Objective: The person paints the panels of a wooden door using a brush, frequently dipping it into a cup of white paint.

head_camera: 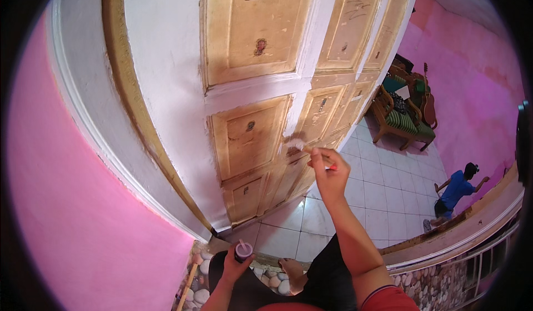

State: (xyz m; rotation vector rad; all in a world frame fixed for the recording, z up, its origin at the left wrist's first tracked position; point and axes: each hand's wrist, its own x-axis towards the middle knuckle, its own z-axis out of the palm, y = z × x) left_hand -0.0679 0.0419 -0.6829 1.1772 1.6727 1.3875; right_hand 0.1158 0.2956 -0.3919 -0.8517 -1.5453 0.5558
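My right hand point(331, 167) grips a paintbrush point(297, 144) by its handle, the whitish bristles at the middle stile of a panelled wooden door point(245, 140). White paint covers the door's left stile, the upper part of its middle stile and a cross rail; the panels show yellowish-brown wood with dark marks. Low in front of my body, my left hand point(237, 263) holds a small dark cup point(243, 251) with pale paint inside and a stick standing in it. Whether the bristles touch the wood is blurred.
A person in a blue shirt point(454, 190) crouches by the pink wall at right. Beyond the door, a wooden bench point(399, 119) with striped cushions and a guitar point(429, 107) stand on white floor tiles point(374, 190). A white door frame point(83, 115) curves at left; pebbles point(202, 296) lie below.
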